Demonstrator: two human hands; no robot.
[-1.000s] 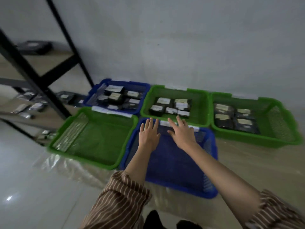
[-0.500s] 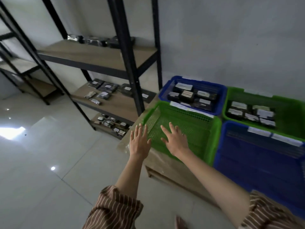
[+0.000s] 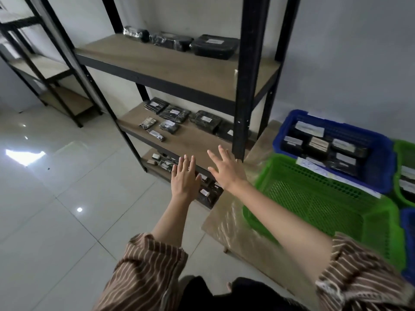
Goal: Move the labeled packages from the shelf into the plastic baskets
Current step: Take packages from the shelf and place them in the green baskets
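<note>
Both hands, left hand (image 3: 184,178) and right hand (image 3: 228,170), spread wide and empty, reach toward 12 o'clock for packages (image 3: 173,115) on the shelf (image 3: 193,140).

Glossy white floor tiles (image 3: 56,198); grey wall (image 3: 348,52) behind.

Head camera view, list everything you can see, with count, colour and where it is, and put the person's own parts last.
shelf unit: one, black frame with wooden boards, against the wall.
second shelf unit: one, black and wood, far left.
top-shelf packages: about three, black, back of the upper board.
middle-shelf packages: about seven, dark with white labels.
bottom-shelf packages: several, dark, partly hidden behind the hands.
blue basket: one, holding labelled packages, by the wall.
green basket: one, empty, in front of the blue one.
more baskets: green and blue, cut off at right.
left hand: open, empty.
right hand: open, empty.
striped sleeves: two, brown.
</note>
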